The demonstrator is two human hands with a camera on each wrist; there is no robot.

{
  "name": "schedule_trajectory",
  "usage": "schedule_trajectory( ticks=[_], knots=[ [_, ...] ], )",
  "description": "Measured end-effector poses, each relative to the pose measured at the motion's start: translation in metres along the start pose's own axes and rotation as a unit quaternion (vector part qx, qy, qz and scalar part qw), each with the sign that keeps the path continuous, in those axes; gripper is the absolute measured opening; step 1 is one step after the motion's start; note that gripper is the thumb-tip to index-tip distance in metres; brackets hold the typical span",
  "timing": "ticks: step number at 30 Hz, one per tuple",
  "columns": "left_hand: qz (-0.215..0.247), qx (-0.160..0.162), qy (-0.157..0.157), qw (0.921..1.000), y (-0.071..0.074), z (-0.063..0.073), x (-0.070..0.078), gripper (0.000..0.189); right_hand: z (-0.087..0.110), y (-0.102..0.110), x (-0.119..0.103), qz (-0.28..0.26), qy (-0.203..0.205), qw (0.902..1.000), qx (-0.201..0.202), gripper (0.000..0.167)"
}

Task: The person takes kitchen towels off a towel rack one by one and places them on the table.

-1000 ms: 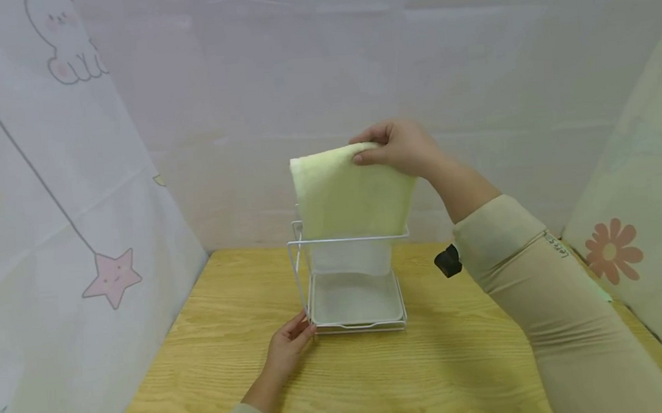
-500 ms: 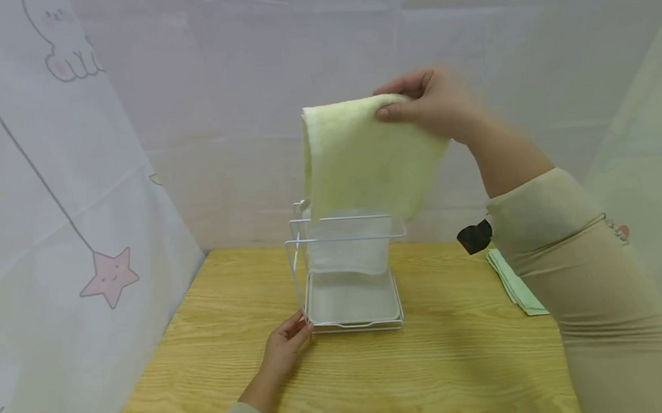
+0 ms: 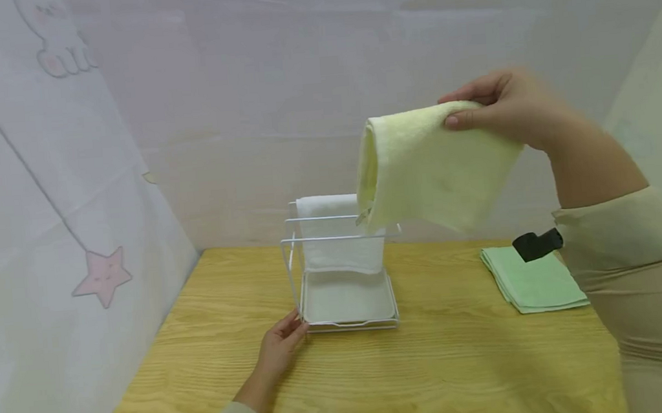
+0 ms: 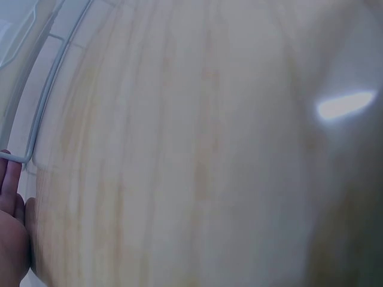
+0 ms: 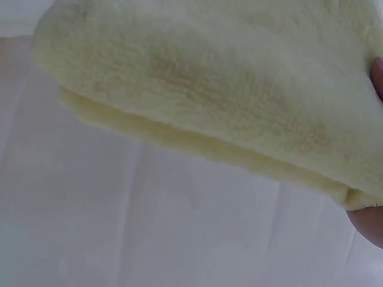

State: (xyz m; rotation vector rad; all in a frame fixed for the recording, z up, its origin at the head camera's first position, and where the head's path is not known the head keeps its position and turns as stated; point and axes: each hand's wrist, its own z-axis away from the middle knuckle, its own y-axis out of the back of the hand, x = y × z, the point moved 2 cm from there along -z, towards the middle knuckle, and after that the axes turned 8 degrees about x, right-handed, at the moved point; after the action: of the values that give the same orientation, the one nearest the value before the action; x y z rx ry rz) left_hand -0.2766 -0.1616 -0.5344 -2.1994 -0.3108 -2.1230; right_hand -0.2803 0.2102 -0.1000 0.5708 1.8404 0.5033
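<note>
A: Status, quick. Hands first?

B: Right hand pinches the yellow towel by its top edge, thumb on the near face. Left hand pinches the near left corner of the rack, down at the base. Looks like steadying, my read.

A: Where's the yellow towel exactly?

B: In the air, above the table, at the right end of the rack. Folded over, hanging tilted. Its lower left part overlaps the bars in the head view; can't tell if it touches them. Right wrist view shows just the fold and bits of the hand.

A: And the others?

B: White towel hangs on the far side of the rack, over the far bar, right above the tray. Green towel lies folded flat on the table, right of the rack, well apart from it.

A: So how far along?

B: Midway, I'd judge. Three towels, three states: green settled on the table, white settled on the rack, yellow in hand and not settled anywhere.

A: What's left?

B: Yellow needs a resting place, at least. Whether white is finished, can't tell from this.

A: Rack okay?

B: Upright, tray in its base. Logged.
</note>
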Motion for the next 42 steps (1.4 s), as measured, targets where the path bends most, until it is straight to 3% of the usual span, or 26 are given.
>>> schedule_trajectory(
  ticks=[8,16,22,27,32,37,42],
  knots=[
    [0.005,-0.003,0.01,0.9999,-0.001,0.001,-0.001,0.05,0.023,0.024,0.04,0.085,-0.008,0.9963,0.014,0.031],
    [0.001,-0.001,0.013,0.9999,0.001,0.002,0.001,0.05,0.043,0.037,0.076,0.065,-0.021,0.9967,0.044,0.024],
    [-0.013,0.002,0.012,0.9998,0.004,0.005,0.002,0.051,0.055,0.045,0.085,0.076,-0.032,0.9941,0.069,0.025],
    [-0.013,0.006,0.011,0.9998,0.007,0.002,-0.001,0.051,0.061,0.041,0.093,0.085,-0.04,0.9946,0.044,0.026],
    [-0.01,0.0,0.01,0.9999,0.009,0.002,-0.003,0.052,0.067,0.024,0.117,0.121,-0.059,0.9909,0.002,0.022],
    [-0.015,-0.002,0.004,0.9999,0.009,0.003,-0.004,0.052,0.078,0.002,0.143,0.131,-0.066,0.9878,-0.053,0.05],
    [-0.008,0.003,0.0,1.0,0.007,0.004,-0.003,0.051,0.091,-0.018,0.162,0.143,-0.051,0.9853,-0.078,0.047]
  ],
)
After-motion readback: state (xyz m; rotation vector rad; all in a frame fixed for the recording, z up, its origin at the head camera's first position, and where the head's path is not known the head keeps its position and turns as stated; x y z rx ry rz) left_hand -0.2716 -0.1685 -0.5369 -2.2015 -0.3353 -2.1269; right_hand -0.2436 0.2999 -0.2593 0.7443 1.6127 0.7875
